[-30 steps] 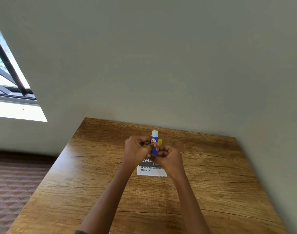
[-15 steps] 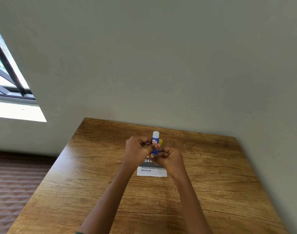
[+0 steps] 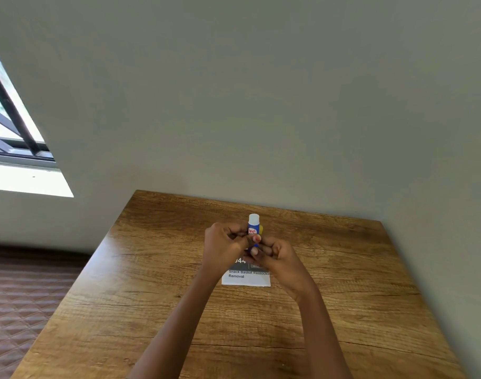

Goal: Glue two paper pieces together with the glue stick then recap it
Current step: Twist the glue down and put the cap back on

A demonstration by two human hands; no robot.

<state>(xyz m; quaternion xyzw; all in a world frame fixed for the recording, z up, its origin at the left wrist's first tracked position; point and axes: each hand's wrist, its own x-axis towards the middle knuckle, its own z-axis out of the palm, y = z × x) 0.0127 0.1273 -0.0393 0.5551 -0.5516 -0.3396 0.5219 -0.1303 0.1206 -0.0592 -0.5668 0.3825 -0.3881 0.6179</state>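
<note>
- Glue stick [image 3: 253, 230], small blue plastic tube with red-and-white label and white cap [image 3: 254, 218], upright between the hands over the middle of the brown wood-grain table [image 3: 357, 310], cap seated on top.
- Pinched low on the barrel from both sides: left hand [image 3: 224, 247] curled, thumb tip against the label; right hand [image 3: 279, 258] curled beneath, thumb tip on the tube's lower end.
- Yellow patch just beside the tube, too small to name.
- White paper slip with black printed text [image 3: 246, 280] flat on the wood under the hands, upper part hidden by them; second paper piece not to be made out.
- Judged as the opening step: cap to come off before any gluing.
- Risk: both grips low on the barrel, none on the cap, so a pull from here likely to slip; regrip on the cap needed.
- Risk: freed cap, round and light, apt to drop and roll toward an edge if not kept in the fingers.
- Risk: loose slip apt to slide or lift under a sticky stroke unless pinned flat.
- Table's far edge against the pale grey-green wall [image 3: 261, 105], right side close to the wall too, left edge open over the brown quilted floor [image 3: 23, 296].
- Wide wood on both sides of the slip and nearer the body; safer set-down room toward the right, away from the open drop.
</note>
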